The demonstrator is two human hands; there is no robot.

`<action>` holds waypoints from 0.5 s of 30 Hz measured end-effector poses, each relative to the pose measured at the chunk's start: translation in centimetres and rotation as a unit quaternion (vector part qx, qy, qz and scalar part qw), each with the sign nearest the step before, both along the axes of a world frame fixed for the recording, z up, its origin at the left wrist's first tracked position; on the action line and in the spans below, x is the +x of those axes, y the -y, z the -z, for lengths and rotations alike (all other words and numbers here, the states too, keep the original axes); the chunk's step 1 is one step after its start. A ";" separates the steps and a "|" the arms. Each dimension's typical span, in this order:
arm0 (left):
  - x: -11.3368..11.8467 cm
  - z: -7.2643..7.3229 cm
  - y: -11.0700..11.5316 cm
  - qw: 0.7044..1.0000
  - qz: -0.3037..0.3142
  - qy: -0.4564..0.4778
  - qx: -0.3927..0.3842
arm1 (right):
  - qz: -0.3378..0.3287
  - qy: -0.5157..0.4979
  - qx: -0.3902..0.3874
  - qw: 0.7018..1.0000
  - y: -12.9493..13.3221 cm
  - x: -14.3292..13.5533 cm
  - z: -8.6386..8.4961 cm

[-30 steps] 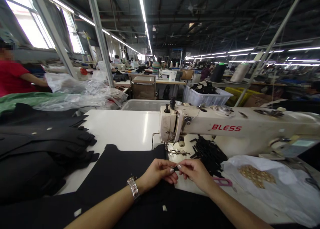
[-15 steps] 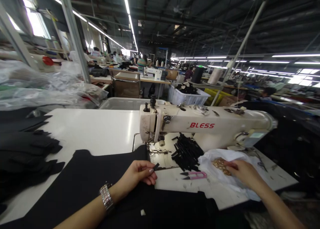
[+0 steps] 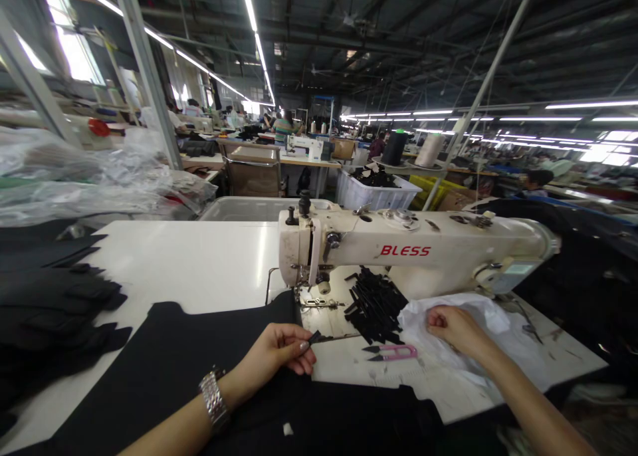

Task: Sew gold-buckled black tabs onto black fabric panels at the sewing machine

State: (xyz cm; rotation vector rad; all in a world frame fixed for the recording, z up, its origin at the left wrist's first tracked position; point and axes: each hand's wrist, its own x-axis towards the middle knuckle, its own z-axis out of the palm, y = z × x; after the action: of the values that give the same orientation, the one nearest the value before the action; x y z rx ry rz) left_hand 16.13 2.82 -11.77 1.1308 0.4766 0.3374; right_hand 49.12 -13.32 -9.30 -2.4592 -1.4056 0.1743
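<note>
Holding the black strip (image 3: pixel 314 338) in a closed thumb-and-finger pinch, the left hand (image 3: pixel 285 351) should leave its tip exposed near the black cloth (image 3: pixel 199 349). The right hand (image 3: pixel 456 331) curls, partly closed, at the white bag (image 3: pixel 516 359); whether it grips anything cannot be told. Work gently so the bag does not slide, clear of the pink snips (image 3: pixel 401 358).

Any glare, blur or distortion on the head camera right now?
Head view: a pale streak glares off the white tabletop; the upper-left window is blown out; the black cloth shows little detail; edges look stretched, soft; the sewing machine's lettering stays readable.
</note>
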 end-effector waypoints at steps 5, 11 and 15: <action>0.1 -0.2 0.0 1.000 0.003 0.011 -0.010 | -0.033 -0.047 0.039 0.998 0.2 -4.5 -2.1; -0.1 -0.6 0.0 0.999 -0.017 0.027 -0.008 | -0.163 -0.211 0.173 0.948 -4.7 -14.7 -2.9; -0.3 -0.2 -0.1 0.998 -0.018 0.054 -0.016 | -0.265 -0.246 0.248 0.899 -8.0 -18.4 -1.2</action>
State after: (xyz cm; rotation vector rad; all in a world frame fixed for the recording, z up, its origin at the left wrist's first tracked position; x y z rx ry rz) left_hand 15.88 2.96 -11.53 1.0678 0.4049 0.4186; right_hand 30.67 -5.35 -8.06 -1.4501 -1.5931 0.4532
